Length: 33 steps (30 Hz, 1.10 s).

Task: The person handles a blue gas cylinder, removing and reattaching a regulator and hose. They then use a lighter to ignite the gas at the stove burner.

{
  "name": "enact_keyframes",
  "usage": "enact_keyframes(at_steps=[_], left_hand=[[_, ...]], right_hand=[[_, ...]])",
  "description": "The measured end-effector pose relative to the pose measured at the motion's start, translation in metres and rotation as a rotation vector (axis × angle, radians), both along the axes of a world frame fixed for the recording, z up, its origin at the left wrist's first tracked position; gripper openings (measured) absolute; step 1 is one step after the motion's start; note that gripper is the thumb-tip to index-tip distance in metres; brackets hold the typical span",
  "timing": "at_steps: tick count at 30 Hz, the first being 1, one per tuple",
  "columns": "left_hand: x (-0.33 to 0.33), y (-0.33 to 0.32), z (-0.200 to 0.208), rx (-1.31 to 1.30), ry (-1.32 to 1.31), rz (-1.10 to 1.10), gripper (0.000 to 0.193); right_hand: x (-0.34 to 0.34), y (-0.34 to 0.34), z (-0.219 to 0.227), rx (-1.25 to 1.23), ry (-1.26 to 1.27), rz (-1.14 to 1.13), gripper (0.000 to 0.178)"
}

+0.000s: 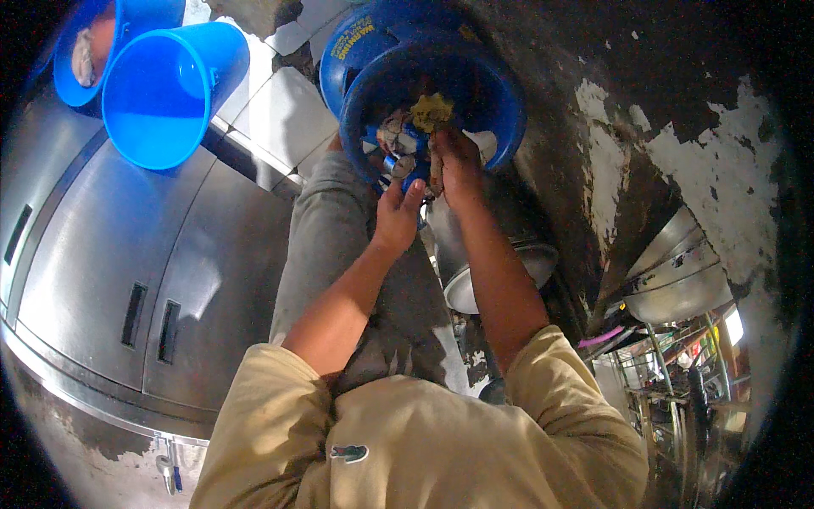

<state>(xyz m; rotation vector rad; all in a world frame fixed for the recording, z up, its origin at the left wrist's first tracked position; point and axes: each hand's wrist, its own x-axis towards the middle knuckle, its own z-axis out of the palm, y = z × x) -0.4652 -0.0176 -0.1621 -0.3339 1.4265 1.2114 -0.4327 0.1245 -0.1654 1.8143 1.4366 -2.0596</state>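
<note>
A large blue plastic bin [509, 89] stands in front of me, with mixed rubbish inside. My left hand [397, 222] is at its near rim. The thumb and fingers are bent around something small and bluish that I cannot make out, just below a blue-and-silver can [399, 164]. My right hand [459, 165] reaches further in, its fingers curled and partly hidden at a long brownish piece [436, 165]. Beyond the right fingertips lies a crumpled yellow clump [432, 111]. Whitish crumpled scraps [392, 132] lie left of it.
Two bright blue buckets, one nearer [157, 97] and one behind [85, 59], stand at upper left by white tiles [284, 114]. Steel cabinet doors [93, 254] line the left. A metal pot [500, 276] stands below the bin. Metal basins [678, 276] and a cluttered rack [678, 390] are right.
</note>
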Motion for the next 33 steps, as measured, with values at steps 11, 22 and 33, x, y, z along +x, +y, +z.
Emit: enact_keyframes(at_steps=[11,22,33], left_hand=[[-0.018,0.006,0.011,-0.143,-0.15,0.014,0.036],[-0.014,0.016,0.022,-0.012,-0.054,-0.009,0.037],[-0.001,-0.004,-0.005,0.031,-0.144,0.079,0.035]], right_hand=[[0.011,-0.011,0.009,0.208,-0.095,-0.018,0.035],[0.033,-0.006,-0.055,-0.229,-0.025,-0.283,0.04],[0.016,0.008,-0.029,-0.266,-0.21,-0.001,0.047]])
